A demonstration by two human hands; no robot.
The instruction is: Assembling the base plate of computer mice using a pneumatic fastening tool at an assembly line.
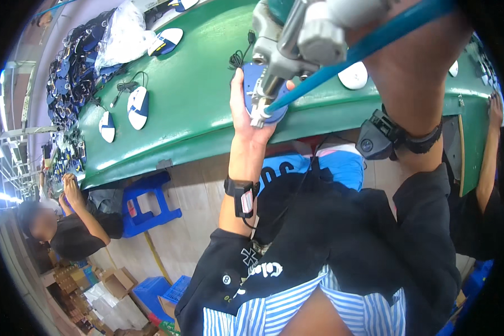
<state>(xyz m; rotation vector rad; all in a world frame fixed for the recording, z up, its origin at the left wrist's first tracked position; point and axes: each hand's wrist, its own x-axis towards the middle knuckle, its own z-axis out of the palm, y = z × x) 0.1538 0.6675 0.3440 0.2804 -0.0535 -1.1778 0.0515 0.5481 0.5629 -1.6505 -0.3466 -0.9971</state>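
My left hand (245, 115) is wrapped round a blue computer mouse (255, 75), its thumb along the left side and a fingertip showing at the right edge. Over the mouse stands a grey metal tool with a thin blue hose, looking like an air screwdriver (274, 78). The tool's narrow tip comes down over the near part of the mouse; whether it touches cannot be made out. My right arm reaches up beside the tool's body, where my right hand (395, 28) runs out of the top of the picture, its fingers hidden. A black cable lies beyond the mouse.
White-and-blue mice (138, 108) with cables lie about the green bench (190, 101). A heap of dark blue parts (73, 73) and a clear plastic bag (126, 36) fill its left end. A blue stool (145, 207) stands below; co-workers (75, 229) sit at both sides.
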